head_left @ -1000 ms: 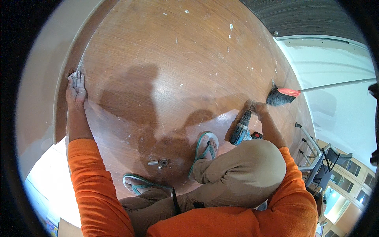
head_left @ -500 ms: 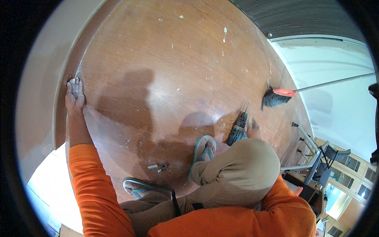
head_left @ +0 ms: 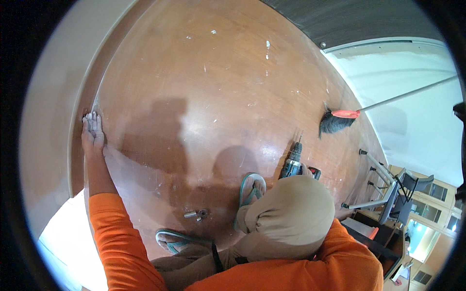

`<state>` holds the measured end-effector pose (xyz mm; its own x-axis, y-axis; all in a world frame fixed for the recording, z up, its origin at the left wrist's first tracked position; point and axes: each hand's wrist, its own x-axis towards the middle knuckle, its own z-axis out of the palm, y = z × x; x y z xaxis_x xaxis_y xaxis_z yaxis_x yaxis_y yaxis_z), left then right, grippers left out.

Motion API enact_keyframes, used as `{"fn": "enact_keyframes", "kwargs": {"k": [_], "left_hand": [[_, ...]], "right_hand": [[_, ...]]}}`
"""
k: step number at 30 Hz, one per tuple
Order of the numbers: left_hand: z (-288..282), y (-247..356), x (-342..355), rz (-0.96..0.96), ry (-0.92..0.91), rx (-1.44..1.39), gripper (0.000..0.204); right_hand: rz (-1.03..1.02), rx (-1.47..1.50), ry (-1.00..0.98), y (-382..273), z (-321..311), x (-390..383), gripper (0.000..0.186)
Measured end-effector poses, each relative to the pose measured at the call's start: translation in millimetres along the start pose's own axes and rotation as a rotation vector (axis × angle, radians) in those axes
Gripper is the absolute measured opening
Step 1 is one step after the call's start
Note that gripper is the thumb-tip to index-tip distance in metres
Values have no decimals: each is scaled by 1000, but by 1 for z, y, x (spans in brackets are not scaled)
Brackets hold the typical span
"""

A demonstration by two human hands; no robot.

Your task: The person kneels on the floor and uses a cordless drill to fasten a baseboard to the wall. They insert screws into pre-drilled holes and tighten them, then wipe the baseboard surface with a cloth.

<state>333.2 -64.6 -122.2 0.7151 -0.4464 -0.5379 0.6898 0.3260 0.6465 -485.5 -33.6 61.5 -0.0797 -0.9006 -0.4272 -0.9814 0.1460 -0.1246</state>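
Note:
My left hand (head_left: 93, 132) reaches out to the brown skirting board (head_left: 77, 145) at the left, where it meets the floor. Its fingers are stretched out, palm turned up, and coated with white dust. Just past my bent knee, my right hand (head_left: 305, 170) is wrapped round the handle of a cordless drill (head_left: 291, 165). My knee hides most of that hand. The drill has a thin bit (head_left: 300, 138) pointing away from me, and a battery with red on it shows beside the knee.
Small metal parts (head_left: 196, 214) lie on the brown floor (head_left: 194, 72) between my sandalled feet. A broom with black bristles and a red head (head_left: 345, 114) leans at the right wall. Further right stand a metal-legged chair (head_left: 383, 194) and cabinets. White specks dot the floor.
My right hand, blurred beside the drill before, now grips its handle, and the drill has turned so its battery shows. My left hand stays at the skirting board. The view has shifted slightly.

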Motion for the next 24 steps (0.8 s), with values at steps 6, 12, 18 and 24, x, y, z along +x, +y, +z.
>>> {"fn": "enact_keyframes", "kwargs": {"k": [6,12,18,24], "left_hand": [[-18,0,20,5,-104,16,44],[-32,-2,33,-11,-133,-5,39],[-31,-2,33,-31,-133,-10,43],[-18,-8,22,-53,-83,-48,49]], "right_hand": [[25,203,-46,39,22,24,72],[37,195,-49,62,39,24,67],[34,317,213,19,36,2,62],[-107,506,463,-62,-2,16,56]]}}
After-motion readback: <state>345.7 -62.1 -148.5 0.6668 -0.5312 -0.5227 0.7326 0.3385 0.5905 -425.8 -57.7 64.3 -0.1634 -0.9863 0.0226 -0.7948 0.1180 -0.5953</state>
